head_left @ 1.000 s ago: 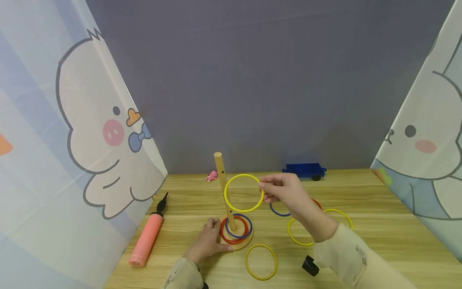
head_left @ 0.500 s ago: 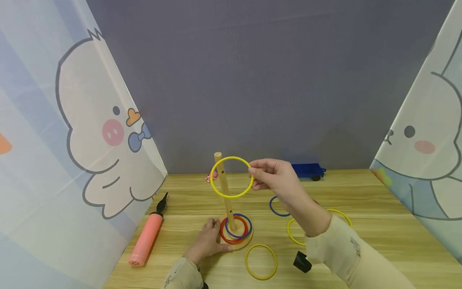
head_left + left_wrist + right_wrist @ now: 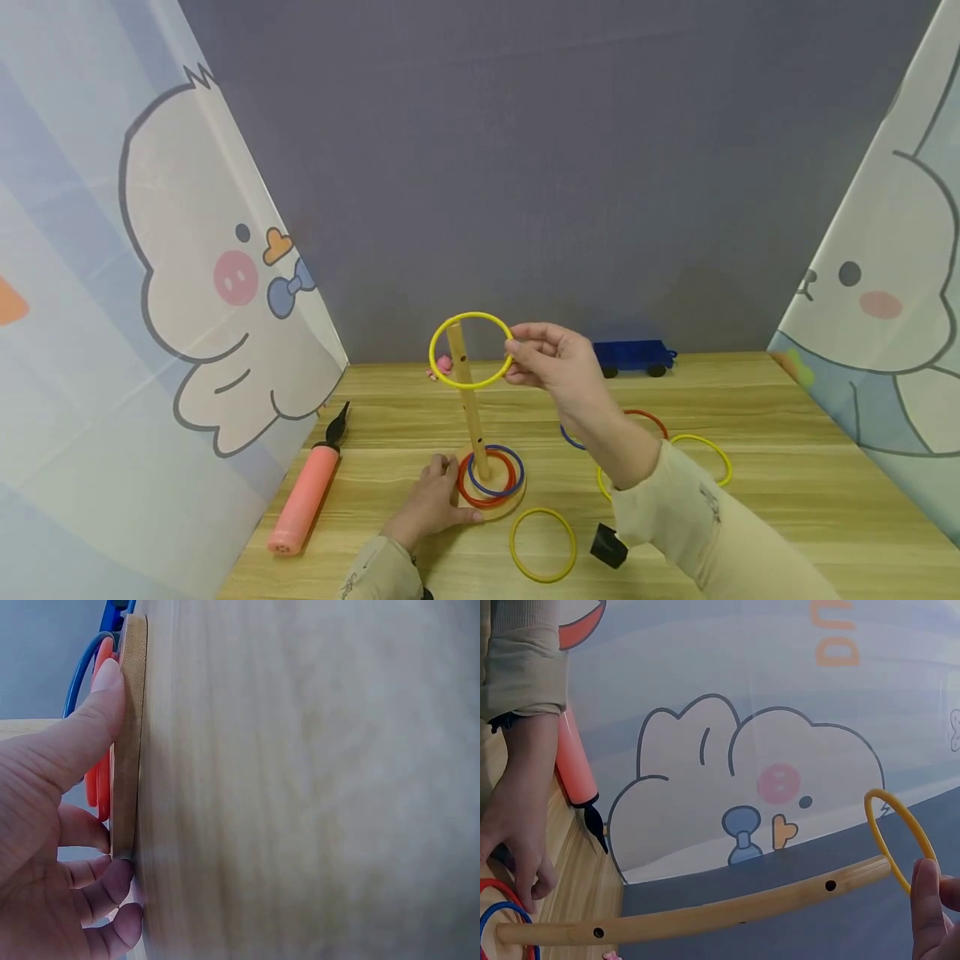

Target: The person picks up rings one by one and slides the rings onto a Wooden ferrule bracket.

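Near the middle of the head view, a thin yellow ring (image 3: 471, 351) is pinched at its right-hand edge between the fingertips of the right hand (image 3: 553, 365), which holds it around the very top of the wooden peg (image 3: 467, 400), the peg's tip showing inside the loop. In the right wrist view the same ring (image 3: 898, 834) sits at the right of the frame, encircling the peg's end (image 3: 705, 915), with one finger (image 3: 928, 900) against its rim. It looks light and stiff, a narrow hoop likely to be smooth and a little slippery, so a pinch on the rim opposite the peg seems the sensible hold, leaving the opening free. Below, the left hand (image 3: 431, 500) grips the edge of the round wooden base (image 3: 512, 498), thumb on top and fingers curled beneath, as the left wrist view shows at its left edge (image 3: 52, 817). A red ring (image 3: 487, 479) and a blue ring (image 3: 495, 469) already lie round the foot of the peg. Lower centre, another yellow ring (image 3: 543, 544) lies flat on the table (image 3: 787, 500), with more loose rings (image 3: 693, 458) to the right. At lower left lies a pink pump (image 3: 303, 497); a blue toy cart (image 3: 633, 356) and a small pink toy (image 3: 442, 364) stand by the back wall.
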The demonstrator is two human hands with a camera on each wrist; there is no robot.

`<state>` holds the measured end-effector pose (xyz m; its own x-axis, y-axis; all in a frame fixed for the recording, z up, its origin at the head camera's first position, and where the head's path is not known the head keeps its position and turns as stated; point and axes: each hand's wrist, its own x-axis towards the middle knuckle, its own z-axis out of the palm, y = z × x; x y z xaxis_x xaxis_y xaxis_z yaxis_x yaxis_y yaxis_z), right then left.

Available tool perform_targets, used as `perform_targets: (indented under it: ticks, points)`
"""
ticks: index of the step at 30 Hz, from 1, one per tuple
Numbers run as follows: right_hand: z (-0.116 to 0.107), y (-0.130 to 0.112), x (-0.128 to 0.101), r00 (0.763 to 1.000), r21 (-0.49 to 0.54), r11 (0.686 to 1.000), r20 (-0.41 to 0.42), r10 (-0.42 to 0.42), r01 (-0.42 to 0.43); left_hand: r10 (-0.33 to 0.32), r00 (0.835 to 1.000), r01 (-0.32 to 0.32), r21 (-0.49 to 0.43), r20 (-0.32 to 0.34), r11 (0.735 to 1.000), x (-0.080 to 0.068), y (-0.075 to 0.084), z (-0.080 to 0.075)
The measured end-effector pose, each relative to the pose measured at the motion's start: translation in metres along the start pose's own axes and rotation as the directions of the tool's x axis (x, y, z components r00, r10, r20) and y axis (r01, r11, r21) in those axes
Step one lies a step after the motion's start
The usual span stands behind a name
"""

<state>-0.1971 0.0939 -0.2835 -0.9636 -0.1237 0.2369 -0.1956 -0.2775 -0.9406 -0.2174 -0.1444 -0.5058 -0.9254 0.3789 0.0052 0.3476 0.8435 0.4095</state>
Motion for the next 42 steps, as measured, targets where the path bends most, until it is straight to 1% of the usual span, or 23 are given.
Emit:
perform_targets:
  ticks: [4,8,17,24,30,33,36,42]
  points:
    - [0.004,0.005,0.002,1.0,0.049,0.999,-0.024,-0.004,0.005,-0.005,1.0,0.005,-0.008,0.001,1.0,-0.001,0.0,0.001]
    - [0.007,0.009,0.003,0.999,0.076,0.997,-0.045,0.005,-0.002,-0.006,1.0,0.006,-0.007,-0.007,1.0,-0.001,0.0,0.001]
    - [0.009,0.017,0.006,0.997,0.086,0.996,-0.079,0.017,-0.01,-0.011,1.0,0.011,-0.013,-0.005,1.0,0.0,0.0,0.0]
    - [0.003,0.03,0.007,0.992,0.06,0.996,-0.099,0.075,-0.07,-0.016,1.0,0.016,-0.017,-0.004,1.0,0.0,0.0,0.001]
    - [-0.009,0.055,0.009,0.982,0.042,0.988,-0.112,0.153,-0.149,-0.007,1.0,0.007,-0.025,-0.004,1.0,-0.001,0.001,0.0]
    - [-0.016,0.069,0.007,0.975,0.009,0.982,-0.121,0.188,-0.188,-0.004,1.0,0.004,-0.031,-0.005,1.0,-0.002,0.002,0.0]
    - [-0.022,0.086,0.003,0.968,-0.024,0.975,-0.127,0.218,-0.223,-0.006,1.0,0.006,-0.035,-0.005,0.999,-0.001,0.002,-0.001]
    - [-0.028,0.127,-0.005,0.954,-0.052,0.96,-0.132,0.268,-0.277,-0.002,1.0,0.001,-0.027,-0.016,1.0,0.0,0.001,0.0]
